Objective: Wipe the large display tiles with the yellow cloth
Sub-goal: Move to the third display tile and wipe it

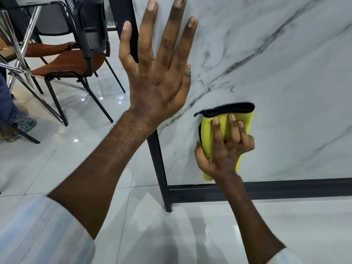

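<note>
- your right hand (224, 149) holds the yellow cloth (207, 134) flat against the marble-look display tile (276, 73); fingers lie over the cloth's face, thumb hooked round its left edge
- the cloth sits low on the tile near its left side, just above the black frame (190, 193) bottom rail; its black trim (228, 107) shows along the top, above your fingertips
- a yellow corner pokes out below your wrist; your hand covers the cloth's middle, so I can't tell how it is folded
- your left hand (158, 73) is open, fingers spread and pointing up, back to the camera; it is higher and left of the cloth, well apart from it
- its little finger overlaps the frame's upright post, the other fingers overlap the tile; can't tell whether the palm actually touches
- the tile runs out of view at top and right; its full extent is not visible
- both pale sleeves are cut off at the bottom edge
- at left, on the glossy floor (95, 159): a chair (76, 61) with a brown seat, chrome table legs, and another person's hand and foot, partly cropped
</note>
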